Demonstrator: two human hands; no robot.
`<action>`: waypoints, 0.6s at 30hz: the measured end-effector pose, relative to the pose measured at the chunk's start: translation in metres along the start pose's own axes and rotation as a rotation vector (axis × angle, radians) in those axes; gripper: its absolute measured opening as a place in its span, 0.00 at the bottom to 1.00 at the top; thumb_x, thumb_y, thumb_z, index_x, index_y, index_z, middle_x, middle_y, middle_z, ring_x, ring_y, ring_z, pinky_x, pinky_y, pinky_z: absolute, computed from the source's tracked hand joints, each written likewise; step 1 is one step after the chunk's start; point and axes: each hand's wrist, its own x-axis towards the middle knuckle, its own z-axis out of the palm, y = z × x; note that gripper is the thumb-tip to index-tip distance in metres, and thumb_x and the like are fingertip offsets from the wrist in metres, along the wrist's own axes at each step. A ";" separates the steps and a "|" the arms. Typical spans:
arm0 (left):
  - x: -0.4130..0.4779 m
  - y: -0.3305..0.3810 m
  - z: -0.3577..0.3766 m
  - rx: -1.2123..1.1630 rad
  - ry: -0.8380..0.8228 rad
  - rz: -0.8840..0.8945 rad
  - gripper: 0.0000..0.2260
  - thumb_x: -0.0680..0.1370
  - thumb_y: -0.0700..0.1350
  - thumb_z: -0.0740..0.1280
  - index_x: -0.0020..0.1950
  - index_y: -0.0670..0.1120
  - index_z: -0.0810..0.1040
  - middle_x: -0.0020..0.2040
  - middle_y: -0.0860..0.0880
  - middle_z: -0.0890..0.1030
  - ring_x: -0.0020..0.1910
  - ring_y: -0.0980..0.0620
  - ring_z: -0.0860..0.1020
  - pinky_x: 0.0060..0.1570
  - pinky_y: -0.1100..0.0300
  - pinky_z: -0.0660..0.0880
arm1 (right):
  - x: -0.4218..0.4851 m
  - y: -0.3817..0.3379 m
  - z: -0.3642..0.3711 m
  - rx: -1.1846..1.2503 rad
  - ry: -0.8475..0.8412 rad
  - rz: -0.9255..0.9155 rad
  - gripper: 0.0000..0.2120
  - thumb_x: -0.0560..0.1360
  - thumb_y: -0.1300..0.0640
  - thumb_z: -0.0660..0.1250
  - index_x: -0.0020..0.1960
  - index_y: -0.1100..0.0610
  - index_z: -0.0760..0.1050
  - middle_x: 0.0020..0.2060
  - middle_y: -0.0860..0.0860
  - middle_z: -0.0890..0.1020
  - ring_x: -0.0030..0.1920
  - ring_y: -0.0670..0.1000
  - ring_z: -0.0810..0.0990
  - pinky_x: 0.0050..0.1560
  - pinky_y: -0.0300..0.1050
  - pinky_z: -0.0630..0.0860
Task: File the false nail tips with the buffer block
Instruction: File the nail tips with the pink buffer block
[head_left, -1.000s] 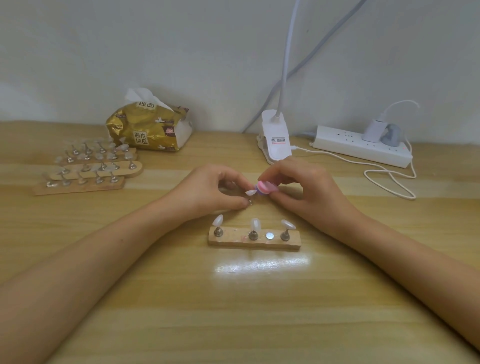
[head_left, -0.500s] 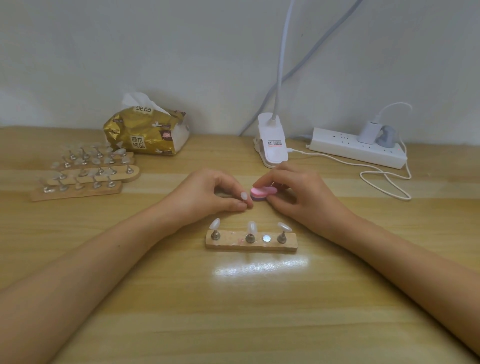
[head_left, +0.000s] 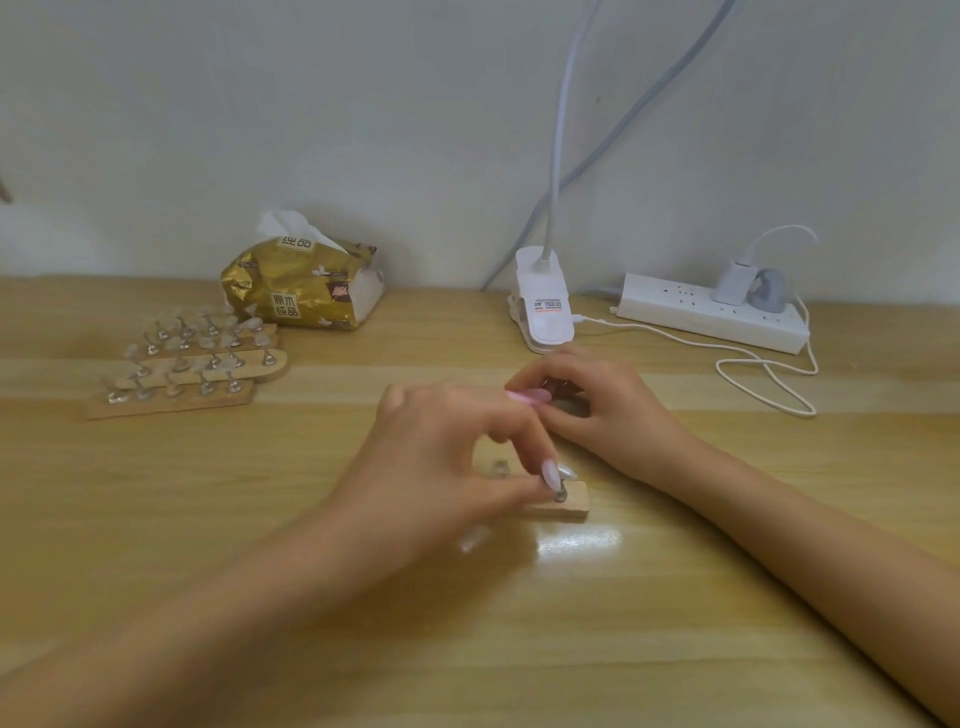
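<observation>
Wood-grain bench (head_left: 467, 649) against a white wall. Left hand (head_left: 447, 467) reaches over a small wooden holder (head_left: 571, 501) near the bench's middle. Its fingers (head_left: 535, 441) pinch a false nail tip (head_left: 549, 474) by its base at the holder's right end; motion blur here. Right hand (head_left: 608, 405) sits just behind, fingers curled round the pink buffer block (head_left: 527, 396), apart from the tip. Left side: spare holders (head_left: 192, 364), gold tissue pack (head_left: 301, 291). Back edge: lamp clamp (head_left: 543, 306), power strip (head_left: 711, 317).

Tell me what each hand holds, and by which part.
The left hand pinches a false nail tip by its metal stand, at the wooden holder. The right hand grips the pink buffer block by one end, the rest hidden.
</observation>
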 end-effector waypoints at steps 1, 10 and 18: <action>-0.001 -0.003 0.005 0.058 -0.005 -0.018 0.06 0.68 0.58 0.75 0.39 0.59 0.82 0.43 0.66 0.81 0.53 0.65 0.75 0.60 0.51 0.66 | 0.000 0.000 0.000 -0.002 -0.003 0.003 0.10 0.75 0.68 0.71 0.52 0.55 0.83 0.47 0.51 0.81 0.49 0.46 0.79 0.52 0.38 0.75; 0.003 -0.013 0.013 -0.011 0.003 -0.183 0.06 0.66 0.55 0.77 0.39 0.56 0.82 0.36 0.58 0.82 0.40 0.60 0.80 0.56 0.51 0.75 | 0.000 0.000 0.001 -0.007 -0.019 -0.005 0.11 0.75 0.67 0.70 0.54 0.56 0.83 0.49 0.53 0.83 0.52 0.50 0.80 0.56 0.49 0.76; 0.003 -0.014 0.014 -0.033 -0.020 -0.220 0.06 0.69 0.50 0.76 0.39 0.56 0.80 0.33 0.59 0.79 0.38 0.60 0.79 0.47 0.52 0.78 | 0.001 0.001 0.001 -0.009 -0.013 -0.001 0.10 0.76 0.67 0.70 0.54 0.56 0.83 0.48 0.53 0.82 0.51 0.50 0.80 0.55 0.49 0.76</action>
